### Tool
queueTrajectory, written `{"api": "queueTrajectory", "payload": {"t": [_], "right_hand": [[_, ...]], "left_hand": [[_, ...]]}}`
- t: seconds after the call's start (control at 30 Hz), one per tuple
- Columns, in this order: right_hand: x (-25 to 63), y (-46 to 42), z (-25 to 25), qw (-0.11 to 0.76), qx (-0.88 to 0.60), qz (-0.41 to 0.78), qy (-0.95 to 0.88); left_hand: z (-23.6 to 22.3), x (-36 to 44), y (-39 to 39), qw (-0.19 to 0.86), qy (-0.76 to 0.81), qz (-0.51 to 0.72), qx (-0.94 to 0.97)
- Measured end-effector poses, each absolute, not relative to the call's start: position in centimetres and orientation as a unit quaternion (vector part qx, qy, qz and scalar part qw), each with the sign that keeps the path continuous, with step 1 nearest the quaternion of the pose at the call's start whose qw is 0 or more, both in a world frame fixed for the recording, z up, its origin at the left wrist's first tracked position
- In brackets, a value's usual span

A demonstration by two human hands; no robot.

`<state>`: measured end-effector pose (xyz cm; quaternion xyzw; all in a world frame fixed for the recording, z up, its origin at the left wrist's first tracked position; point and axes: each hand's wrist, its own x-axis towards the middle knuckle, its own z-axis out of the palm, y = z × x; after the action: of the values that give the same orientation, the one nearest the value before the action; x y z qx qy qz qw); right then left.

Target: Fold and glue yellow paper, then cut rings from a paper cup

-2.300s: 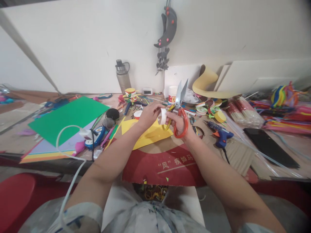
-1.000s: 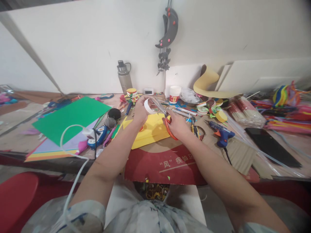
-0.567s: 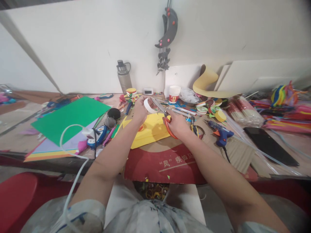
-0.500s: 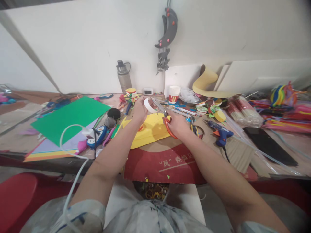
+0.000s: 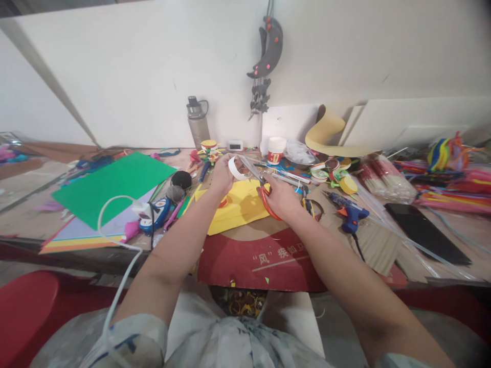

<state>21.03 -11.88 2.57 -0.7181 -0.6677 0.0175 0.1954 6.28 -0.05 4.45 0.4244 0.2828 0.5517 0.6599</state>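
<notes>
Pinched in my left hand (image 5: 222, 174) is a white paper strip curled into a ring (image 5: 235, 170). My right hand (image 5: 282, 197) grips a pair of scissors (image 5: 266, 196) by the orange handles. The metal blades point up and to the left, beside the ring's right side; whether they touch the paper I cannot tell. Beneath both hands lie yellow paper sheets (image 5: 243, 204), resting on a red and brown cardboard piece (image 5: 230, 263) with printed characters.
Left of my hands are a green sheet (image 5: 111, 184) and a blue-and-white device (image 5: 155, 217). A bottle (image 5: 198, 125) and a paper cup (image 5: 276, 152) stand behind. To the right lie a blue glue gun (image 5: 351, 212), a black phone (image 5: 425, 232) and bagged sticks (image 5: 387, 176).
The view has shifted very slightly. Both hands keep nearly the same pose, with the paper ring and scissors still held close together.
</notes>
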Motion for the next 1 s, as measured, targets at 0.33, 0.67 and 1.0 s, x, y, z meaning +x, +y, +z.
{"api": "queueTrajectory", "payload": {"t": [0.33,0.67,1.0], "right_hand": [[21.57,-11.66,2.37,0.187,-0.72,0.016,-0.668],[21.39,-11.7,2.33,0.197,-0.708,-0.001,-0.678],[21.57,-11.42,2.34,0.173,-0.719,-0.003,-0.674]], "left_hand": [[3.51,6.09,0.17,0.663,0.227,0.528,0.48],[3.83,5.63,0.34,0.661,0.236,0.551,0.451],[3.85,5.51,0.31,0.665,0.247,0.521,0.475]]}}
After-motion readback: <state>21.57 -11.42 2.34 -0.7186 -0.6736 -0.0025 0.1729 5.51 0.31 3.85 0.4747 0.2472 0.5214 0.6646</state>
